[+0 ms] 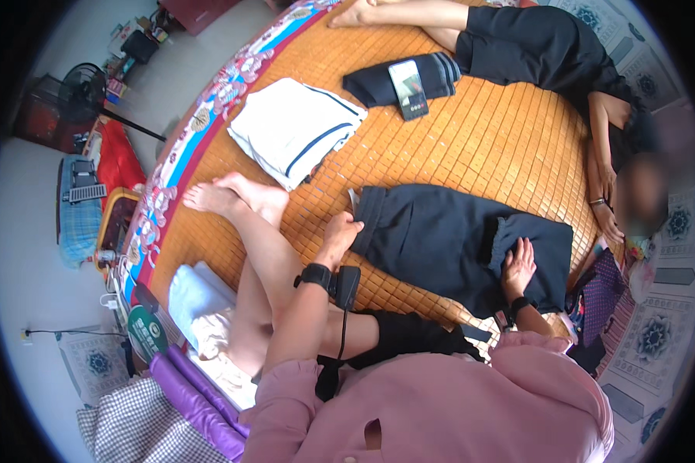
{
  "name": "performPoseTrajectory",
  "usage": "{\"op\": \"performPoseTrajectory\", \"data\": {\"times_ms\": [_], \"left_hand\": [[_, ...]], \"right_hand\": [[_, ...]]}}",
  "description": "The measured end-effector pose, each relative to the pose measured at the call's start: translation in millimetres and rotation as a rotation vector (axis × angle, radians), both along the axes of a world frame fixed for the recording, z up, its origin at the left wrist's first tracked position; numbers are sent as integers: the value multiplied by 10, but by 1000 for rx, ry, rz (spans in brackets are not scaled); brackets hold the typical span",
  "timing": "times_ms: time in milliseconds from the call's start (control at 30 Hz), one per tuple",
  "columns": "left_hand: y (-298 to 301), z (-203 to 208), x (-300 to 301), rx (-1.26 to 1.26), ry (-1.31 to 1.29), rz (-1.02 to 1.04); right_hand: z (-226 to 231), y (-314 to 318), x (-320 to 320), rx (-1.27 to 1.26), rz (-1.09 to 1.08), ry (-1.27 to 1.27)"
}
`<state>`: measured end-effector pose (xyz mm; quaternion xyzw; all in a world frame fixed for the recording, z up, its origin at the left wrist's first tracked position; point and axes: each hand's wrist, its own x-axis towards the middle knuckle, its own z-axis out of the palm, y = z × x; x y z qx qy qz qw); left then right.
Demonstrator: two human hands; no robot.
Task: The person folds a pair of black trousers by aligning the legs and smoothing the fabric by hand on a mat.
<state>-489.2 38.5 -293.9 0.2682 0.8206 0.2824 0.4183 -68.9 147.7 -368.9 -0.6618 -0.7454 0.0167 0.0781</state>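
Black trousers (440,239) lie flat and folded on the woven mat, their waistband toward the left. A gathered edge, folded back, shows near their right end. My left hand (341,234) is closed on the near corner of the waistband, fingers pinching the cloth. A pale tag sticks out at the waistband's far corner. Farther right, my right hand (520,266) rests on the trousers beside the gathered edge, palm down with its fingers spread.
Beyond the trousers lie folded white clothing (293,127) and a dark folded garment (371,81) with a phone (408,89) on it. Another person in black (533,46) lies at the far right. A purple roll (197,401) and pale blue cloth (197,297) are at the near left.
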Motion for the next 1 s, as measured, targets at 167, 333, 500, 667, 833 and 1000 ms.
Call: {"op": "performPoseTrajectory", "data": {"times_ms": [167, 333, 500, 667, 833, 1000], "left_hand": [[-20, 761, -298, 164, -420, -68], [-30, 1142, -850, 293, 13, -265], [-276, 859, -879, 238, 283, -328], [-185, 770, -902, 226, 452, -245], [-110, 680, -735, 181, 652, -473], [-122, 1022, -139, 298, 729, -557]], "right_hand": [[147, -42, 134, 4, -69, -72], [144, 155, 160, -35, -82, -15], [138, 426, 247, -25, -73, 11], [76, 600, 362, -15, -65, 75], [119, 725, 446, 13, -39, 89], [-17, 642, 430, 38, -10, 51]]}}
